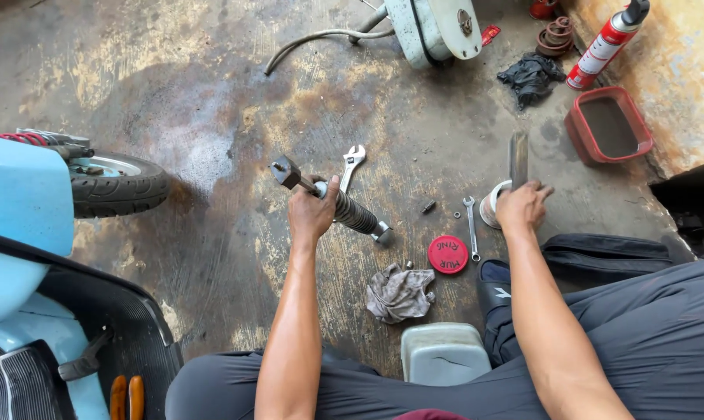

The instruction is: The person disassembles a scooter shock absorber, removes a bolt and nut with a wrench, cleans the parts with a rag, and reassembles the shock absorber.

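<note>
Blue scooter bodywork [17, 210] and its rear tyre [119, 185] fill the left edge above the stained concrete floor [212, 93]. Left hand [311, 211] is wrapped tight around a coil shock absorber [344, 207], held slanted above the floor. Right hand [523, 206] is closed on an upright flat grey tool [518, 159] over a small white tub [492, 204]. Between them lie an adjustable wrench [352, 165], a red lid [448, 254] and a spanner [471, 227].
</note>
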